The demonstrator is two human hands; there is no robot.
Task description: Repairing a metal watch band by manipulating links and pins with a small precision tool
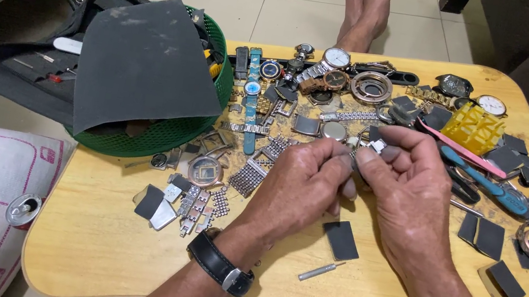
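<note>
I work over a low wooden table (117,246), its pale top smooth and rounded at the corners, low enough that both forearms rest over its near edge. Far to the left of my grip sits a round green mesh basket (169,135), draped with a sheet of dark grey sandpaper (142,62), matte and gritty, kept off the work. Beyond my fingers lies a spread of wristwatches (321,71), round cases and steel bands, laid flat so each face shows. To the right of my grip are a yellow plastic holder (475,127) with a ribbed grid and a blue-handled tool (483,181), both within easy reach. Left of and below my left hand (298,183) lie loose metal bracelet links (200,204), shiny and segmented. Just beneath my hands lies a small square of dark abrasive paper (340,239), and nearer me a slim metal pin (319,270).

Both hands are closed in a pinch, raised above the table's middle. My right hand (409,189) and my left meet at the fingertips around a small metal watch-band piece (373,146), bright and angular, held up close so I can see its joint. A black leather wristwatch (222,268) wraps my left wrist.
</note>
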